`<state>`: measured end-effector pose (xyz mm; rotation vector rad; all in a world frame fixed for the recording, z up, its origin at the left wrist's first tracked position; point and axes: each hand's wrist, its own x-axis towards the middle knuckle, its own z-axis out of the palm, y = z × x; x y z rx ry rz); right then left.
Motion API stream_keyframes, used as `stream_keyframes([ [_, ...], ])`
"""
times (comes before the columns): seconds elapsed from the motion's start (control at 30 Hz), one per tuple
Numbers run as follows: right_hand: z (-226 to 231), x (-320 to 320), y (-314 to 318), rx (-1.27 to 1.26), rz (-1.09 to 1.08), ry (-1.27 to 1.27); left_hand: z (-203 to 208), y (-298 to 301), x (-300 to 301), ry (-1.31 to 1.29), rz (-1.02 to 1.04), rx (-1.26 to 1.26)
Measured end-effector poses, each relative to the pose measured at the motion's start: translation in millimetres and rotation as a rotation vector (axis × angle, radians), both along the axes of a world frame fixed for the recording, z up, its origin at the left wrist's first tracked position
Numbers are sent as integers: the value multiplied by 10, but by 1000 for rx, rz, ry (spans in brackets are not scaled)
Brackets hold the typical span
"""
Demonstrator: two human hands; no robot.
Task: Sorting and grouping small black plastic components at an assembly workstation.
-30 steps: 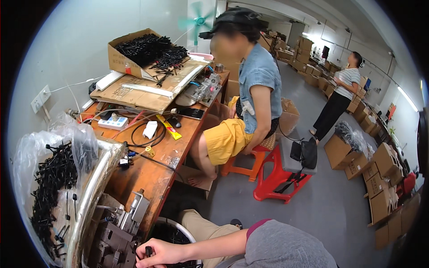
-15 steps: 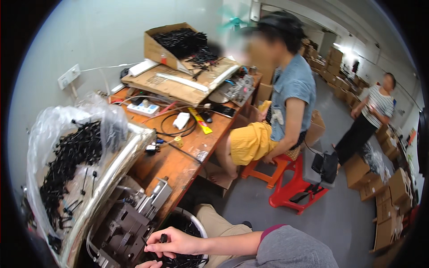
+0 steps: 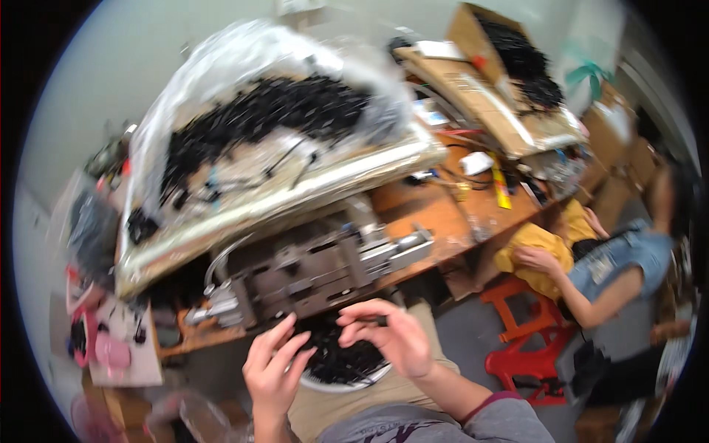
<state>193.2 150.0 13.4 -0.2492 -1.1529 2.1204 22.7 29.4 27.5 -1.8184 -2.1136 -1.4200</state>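
Nearest the camera, the left hand (image 3: 275,369) and the right hand (image 3: 391,338) hovered over a white bowl (image 3: 347,382) resting in the person's lap and heaped with small black parts (image 3: 341,356). The left hand's fingers (image 3: 284,336) were spread wide and loose above the heap, holding nothing that could be made out. The right hand's fingers (image 3: 362,308) were curled narrowly together as if pinching one of the black parts, though blur made it impossible to tell whether anything sat between them.

Just beyond the hands, a grey metal fixture (image 3: 317,269) stood at the edge of the wooden bench (image 3: 443,214). No part showed clearly seated in it, so the work looked to be at the picking stage, with the bowl still well stocked and much left to handle.

Behind the fixture, a tilted tray (image 3: 244,221) under a clear plastic bag (image 3: 221,81) carried a far larger pile of the same black pieces. Farther along the bench lay cables, a white adapter (image 3: 478,162) and open cardboard boxes (image 3: 480,59). To the right, another person in yellow shorts (image 3: 535,255) sat on a red stool (image 3: 528,354).
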Motion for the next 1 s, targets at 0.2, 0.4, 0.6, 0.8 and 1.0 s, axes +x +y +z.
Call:
stream_keyframes([
  [0.2,5,37,-25,78,-126,76,-131,214,-104,252,63,-28],
  [0.4,-51,-1,9,103,-137,41,-260,369,-127,343,40,-77],
  [0.6,-138,-13,85,190,-61,83,-245,412,-118,351,76,-142],
  [0.8,-59,-81,51,740,-254,-248,-243,396,-133,324,86,-172],
  [1.0,-104,-125,-50,1217,-459,-365,-235,407,-120,308,90,-187],
])
